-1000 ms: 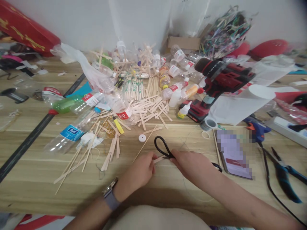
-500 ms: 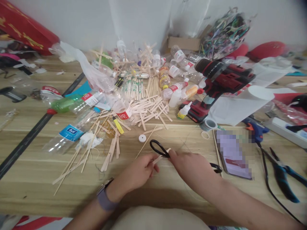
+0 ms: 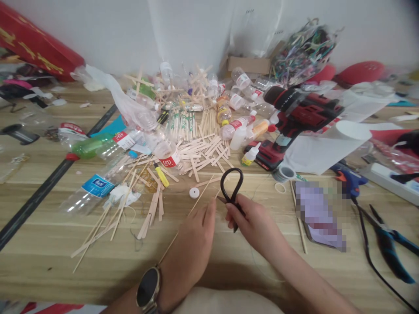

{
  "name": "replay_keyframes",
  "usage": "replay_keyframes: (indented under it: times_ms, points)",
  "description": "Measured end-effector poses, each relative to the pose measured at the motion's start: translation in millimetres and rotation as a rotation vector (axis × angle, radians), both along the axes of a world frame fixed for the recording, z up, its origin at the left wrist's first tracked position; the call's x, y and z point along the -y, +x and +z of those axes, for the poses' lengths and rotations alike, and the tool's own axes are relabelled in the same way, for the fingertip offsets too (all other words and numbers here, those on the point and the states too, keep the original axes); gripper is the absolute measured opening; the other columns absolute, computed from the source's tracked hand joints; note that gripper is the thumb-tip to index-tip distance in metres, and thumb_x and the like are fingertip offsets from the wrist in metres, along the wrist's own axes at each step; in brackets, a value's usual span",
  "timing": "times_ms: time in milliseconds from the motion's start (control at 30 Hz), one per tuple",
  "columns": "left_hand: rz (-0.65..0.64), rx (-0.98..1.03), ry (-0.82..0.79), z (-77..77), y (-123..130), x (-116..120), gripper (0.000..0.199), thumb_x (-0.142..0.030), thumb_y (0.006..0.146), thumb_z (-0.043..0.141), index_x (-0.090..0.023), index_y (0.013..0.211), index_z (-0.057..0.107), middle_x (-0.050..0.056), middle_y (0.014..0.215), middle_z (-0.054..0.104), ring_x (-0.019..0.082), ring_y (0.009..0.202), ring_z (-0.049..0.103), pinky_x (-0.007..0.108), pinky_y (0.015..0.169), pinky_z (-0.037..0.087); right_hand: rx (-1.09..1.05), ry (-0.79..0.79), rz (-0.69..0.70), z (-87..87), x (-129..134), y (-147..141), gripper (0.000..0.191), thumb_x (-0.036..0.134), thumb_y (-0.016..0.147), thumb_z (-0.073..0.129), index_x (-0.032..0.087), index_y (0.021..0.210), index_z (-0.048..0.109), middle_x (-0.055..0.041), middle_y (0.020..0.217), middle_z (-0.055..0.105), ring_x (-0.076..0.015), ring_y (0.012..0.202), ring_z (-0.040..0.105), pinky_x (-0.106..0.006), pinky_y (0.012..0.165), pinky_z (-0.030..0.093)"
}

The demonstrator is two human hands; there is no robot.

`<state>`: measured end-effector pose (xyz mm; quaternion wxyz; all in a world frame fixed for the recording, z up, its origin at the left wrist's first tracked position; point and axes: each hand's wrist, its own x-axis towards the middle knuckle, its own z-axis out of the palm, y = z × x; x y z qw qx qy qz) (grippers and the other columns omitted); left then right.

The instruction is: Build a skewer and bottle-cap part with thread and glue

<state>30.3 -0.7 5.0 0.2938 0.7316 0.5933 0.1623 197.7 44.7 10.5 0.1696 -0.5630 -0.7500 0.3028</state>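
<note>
My right hand (image 3: 250,218) is closed round black-handled scissors (image 3: 231,185). One handle loop stands up above the fingers, and the blades point left at the fingertips of my left hand. My left hand (image 3: 196,240), with a watch on its wrist, has its back to the camera and its fingers pressed together. A small pale tip of a wooden stick (image 3: 217,192) shows at those fingertips; the rest is hidden. Under this hand, a thin skewer (image 3: 200,197) lies slantwise on the table. Just beyond lies a white disc (image 3: 194,192).
Flat sticks (image 3: 204,152) and plastic bottles (image 3: 98,185) cover the table's middle and left. A red-black drill (image 3: 294,117) stands behind my right hand. Further right are a phone (image 3: 316,213), a glue gun (image 3: 350,179) and pliers (image 3: 388,244).
My right hand has turned, raising the scissors' loop upright with the blades toward my left hand. My left hand has rotated, so its back and the watch face now show. The view has shifted slightly.
</note>
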Motion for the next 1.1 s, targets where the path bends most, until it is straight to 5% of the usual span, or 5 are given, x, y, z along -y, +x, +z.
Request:
replay_keyframes:
  times_ms: [133, 233, 467, 700, 1100]
  points:
    - [0.142, 0.179, -0.002, 4.5, 0.6, -6.5, 0.047, -0.011, 0.091, 0.037, -0.015, 0.136, 0.048, 0.018, 0.127, 0.063, 0.028, 0.116, 0.060, 0.043, 0.099, 0.046, 0.196, 0.453, 0.005, -13.2, 4.9, 1.0, 0.028, 0.026, 0.099, 0.039, 0.020, 0.075, 0.052, -0.0004, 0.056, 0.066, -0.0140, 0.043, 0.061, -0.024, 0.041, 0.031]
    - [0.245, 0.456, -0.125, 8.8, -1.2, -8.3, 0.033, -0.018, 0.091, 0.043, -0.018, 0.123, 0.053, 0.010, 0.106, 0.070, 0.020, 0.088, 0.066, 0.033, 0.082, 0.051, 0.287, 0.756, 0.122, -14.0, 6.9, 6.4, 0.026, 0.018, 0.099, 0.038, 0.017, 0.084, 0.059, -0.0033, 0.065, 0.070, -0.0147, 0.051, 0.064, -0.026, 0.045, 0.035]
    - [0.372, 0.912, -0.410, 11.1, -5.7, -9.7, 0.038, -0.046, 0.086, 0.061, -0.017, 0.110, 0.059, 0.001, 0.078, 0.065, 0.012, 0.063, 0.051, 0.021, 0.056, 0.040, 0.174, 0.938, 0.220, -8.2, 10.0, 13.1, 0.028, 0.007, 0.096, 0.037, 0.012, 0.111, 0.061, -0.0086, 0.088, 0.077, -0.0162, 0.074, 0.071, -0.026, 0.064, 0.050]
    - [0.387, 0.957, -0.592, 22.4, -6.6, -8.9, 0.053, -0.059, 0.076, 0.067, -0.013, 0.102, 0.069, -0.001, 0.063, 0.059, 0.007, 0.050, 0.038, 0.020, 0.046, 0.023, 0.085, 0.920, 0.268, -1.0, 12.0, 17.9, 0.028, 0.010, 0.095, 0.042, 0.014, 0.116, 0.061, -0.0101, 0.092, 0.077, -0.0189, 0.078, 0.073, -0.028, 0.066, 0.055]
    - [0.226, 1.144, -0.586, 19.6, -7.4, -17.9, 0.048, -0.062, 0.074, 0.071, -0.015, 0.079, 0.060, -0.008, 0.050, 0.045, 0.006, 0.048, 0.032, 0.021, 0.050, 0.024, -0.275, 0.357, 0.014, 7.2, 24.5, -2.4, 0.025, 0.021, 0.095, 0.044, 0.022, 0.073, 0.055, 0.0030, 0.059, 0.069, -0.0115, 0.049, 0.067, -0.017, 0.046, 0.048]
